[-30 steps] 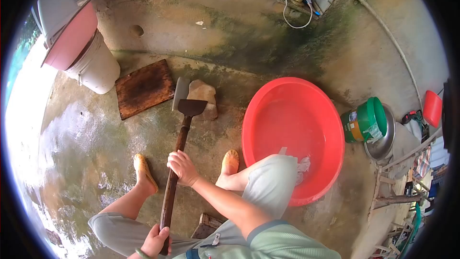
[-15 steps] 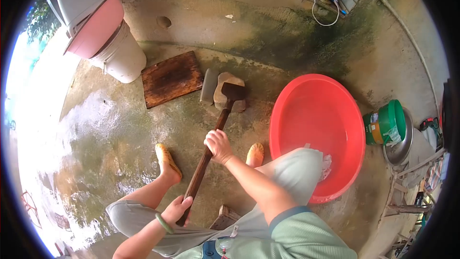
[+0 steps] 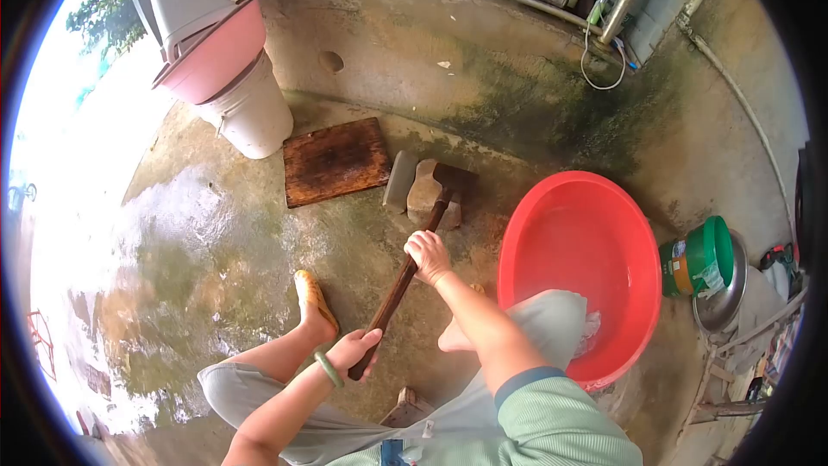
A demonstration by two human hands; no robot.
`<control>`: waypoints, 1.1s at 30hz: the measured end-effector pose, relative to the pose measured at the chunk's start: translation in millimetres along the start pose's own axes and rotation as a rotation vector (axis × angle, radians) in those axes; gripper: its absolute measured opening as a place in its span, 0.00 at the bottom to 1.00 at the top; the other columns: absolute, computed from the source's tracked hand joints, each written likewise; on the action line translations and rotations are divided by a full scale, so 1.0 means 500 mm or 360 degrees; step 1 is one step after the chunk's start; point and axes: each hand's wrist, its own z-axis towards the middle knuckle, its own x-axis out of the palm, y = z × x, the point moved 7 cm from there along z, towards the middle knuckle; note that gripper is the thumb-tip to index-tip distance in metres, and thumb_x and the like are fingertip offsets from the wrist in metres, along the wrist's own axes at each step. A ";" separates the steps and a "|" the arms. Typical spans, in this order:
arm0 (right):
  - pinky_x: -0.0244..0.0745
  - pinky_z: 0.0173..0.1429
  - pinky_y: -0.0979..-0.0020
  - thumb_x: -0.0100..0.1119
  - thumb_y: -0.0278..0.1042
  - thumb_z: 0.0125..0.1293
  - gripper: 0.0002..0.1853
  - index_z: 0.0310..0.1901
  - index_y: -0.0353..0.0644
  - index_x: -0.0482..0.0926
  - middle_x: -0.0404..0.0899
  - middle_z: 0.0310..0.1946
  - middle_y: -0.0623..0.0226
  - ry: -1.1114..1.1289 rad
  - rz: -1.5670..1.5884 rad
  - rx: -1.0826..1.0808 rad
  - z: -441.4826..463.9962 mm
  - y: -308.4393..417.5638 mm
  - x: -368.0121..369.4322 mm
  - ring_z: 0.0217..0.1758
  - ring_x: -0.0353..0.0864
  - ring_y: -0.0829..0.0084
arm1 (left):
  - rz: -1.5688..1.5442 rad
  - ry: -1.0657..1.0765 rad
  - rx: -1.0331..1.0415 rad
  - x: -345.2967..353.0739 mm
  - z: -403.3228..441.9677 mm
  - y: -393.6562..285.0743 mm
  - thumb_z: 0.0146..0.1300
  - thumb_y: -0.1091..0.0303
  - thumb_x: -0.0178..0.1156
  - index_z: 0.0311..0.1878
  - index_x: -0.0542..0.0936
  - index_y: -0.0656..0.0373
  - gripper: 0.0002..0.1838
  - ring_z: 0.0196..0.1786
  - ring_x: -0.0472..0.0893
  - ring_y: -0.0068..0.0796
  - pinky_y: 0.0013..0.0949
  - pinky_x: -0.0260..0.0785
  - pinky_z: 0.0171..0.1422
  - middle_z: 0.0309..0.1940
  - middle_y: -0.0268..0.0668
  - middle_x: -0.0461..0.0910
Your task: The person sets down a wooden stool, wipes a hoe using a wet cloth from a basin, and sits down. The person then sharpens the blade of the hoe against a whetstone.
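Long-handled tool (image 3: 396, 295) near stone (image 3: 422, 198) and red tub (image 3: 595, 237)

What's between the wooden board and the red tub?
A gray block, a tan stone with the tool's blade partly over it, then bare floor, in the head view.

A stone (image 3: 423, 196) lies between board (image 3: 336, 161) and basin (image 3: 586, 246).

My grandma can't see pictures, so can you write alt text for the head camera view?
The left hand and right hand grip a hoe-like tool, its blade near a stone on wet concrete; a red plastic tub stands at right.
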 end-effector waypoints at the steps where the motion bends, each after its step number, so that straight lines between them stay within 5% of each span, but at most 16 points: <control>1: 0.62 0.57 0.59 0.59 0.34 0.43 0.10 0.29 0.47 0.70 0.72 0.33 0.70 -0.0023 0.0065 0.0042 0.007 -0.009 -0.012 0.48 0.71 0.66 | 0.0048 -0.0018 0.0061 0.012 -0.002 -0.022 0.66 0.50 0.48 0.37 0.64 0.58 0.18 0.13 0.70 0.25 0.29 0.64 0.14 0.19 0.34 0.69; 7: 0.60 0.58 0.63 0.60 0.33 0.40 0.12 0.30 0.50 0.70 0.71 0.33 0.72 -0.0010 0.0195 -0.0027 -0.074 0.153 -0.042 0.48 0.71 0.69 | 0.0046 0.0070 -0.0147 0.006 -0.167 0.078 0.65 0.51 0.50 0.39 0.65 0.59 0.18 0.13 0.71 0.24 0.27 0.63 0.14 0.19 0.34 0.69; 12: 0.64 0.53 0.61 0.60 0.33 0.40 0.11 0.27 0.48 0.68 0.71 0.30 0.68 -0.0052 0.0163 -0.0113 0.004 0.025 -0.013 0.44 0.71 0.63 | -0.0107 -0.0025 -0.0024 0.026 -0.024 0.006 0.66 0.52 0.49 0.35 0.66 0.57 0.17 0.13 0.69 0.24 0.29 0.64 0.15 0.18 0.33 0.68; 16: 0.64 0.52 0.62 0.61 0.31 0.39 0.13 0.26 0.47 0.67 0.71 0.29 0.68 0.0037 0.0232 -0.0112 0.021 0.045 -0.058 0.43 0.72 0.63 | -0.0222 0.0026 0.0056 0.063 -0.088 -0.030 0.66 0.52 0.48 0.36 0.65 0.57 0.16 0.14 0.69 0.24 0.30 0.64 0.15 0.20 0.33 0.69; 21: 0.64 0.51 0.63 0.60 0.30 0.37 0.12 0.26 0.48 0.69 0.72 0.29 0.70 0.0017 0.0245 -0.0278 -0.049 0.164 -0.056 0.43 0.72 0.66 | -0.0050 0.0014 -0.0259 0.021 -0.183 0.072 0.64 0.45 0.47 0.41 0.65 0.58 0.22 0.14 0.70 0.23 0.28 0.64 0.14 0.19 0.32 0.68; 27: 0.64 0.46 0.57 0.60 0.30 0.38 0.10 0.22 0.48 0.68 0.71 0.25 0.67 0.0135 0.0166 -0.0305 0.058 0.014 -0.004 0.38 0.72 0.61 | -0.0298 0.0084 0.0087 0.039 -0.031 -0.041 0.62 0.49 0.52 0.46 0.66 0.53 0.19 0.15 0.69 0.18 0.24 0.63 0.15 0.22 0.28 0.69; 31: 0.64 0.44 0.61 0.56 0.30 0.43 0.06 0.22 0.49 0.68 0.71 0.24 0.67 0.0128 0.0201 -0.0426 0.041 0.136 -0.056 0.36 0.72 0.61 | -0.0333 0.0309 0.0223 0.021 -0.194 -0.031 0.61 0.54 0.55 0.60 0.61 0.51 0.26 0.15 0.69 0.16 0.24 0.62 0.15 0.24 0.28 0.69; 33: 0.63 0.44 0.62 0.55 0.30 0.45 0.05 0.22 0.48 0.68 0.70 0.23 0.67 -0.0064 0.0261 -0.0379 0.009 0.175 -0.053 0.35 0.71 0.61 | -0.0165 0.0162 0.0201 0.001 -0.233 0.000 0.61 0.55 0.54 0.63 0.59 0.47 0.28 0.15 0.68 0.16 0.23 0.60 0.15 0.22 0.26 0.69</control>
